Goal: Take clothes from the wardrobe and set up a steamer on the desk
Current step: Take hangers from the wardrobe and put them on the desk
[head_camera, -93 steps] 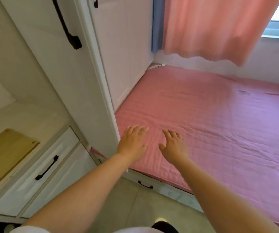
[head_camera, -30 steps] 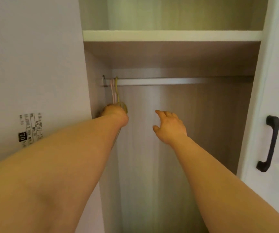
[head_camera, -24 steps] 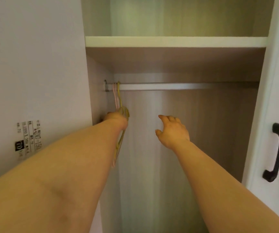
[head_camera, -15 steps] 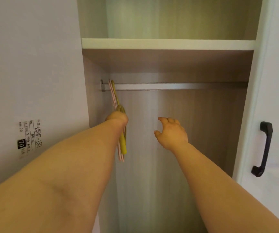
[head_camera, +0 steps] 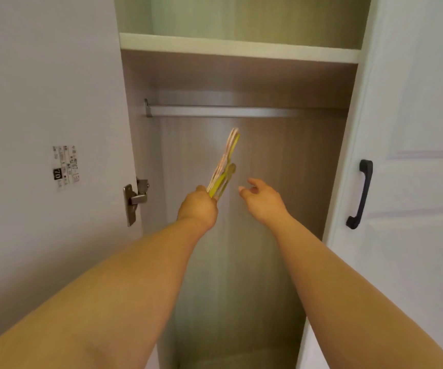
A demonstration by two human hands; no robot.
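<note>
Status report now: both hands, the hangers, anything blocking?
Left hand grips hangers, clear below rail. Right hand open, holding nothing, beside them. No clothes visible in wardrobe. Nothing blocking.

An open wardrobe (head_camera: 281, 169) with wood-grain inner walls, a white shelf (head_camera: 239, 47) across its top and a metal hanging rail (head_camera: 236, 112) below it. The left door (head_camera: 41, 102), swung open, bears a printed label (head_camera: 65, 166) and a metal hinge (head_camera: 135, 201). The white right door (head_camera: 414, 102) carries a black handle (head_camera: 360, 194). Soft, even light.
</note>
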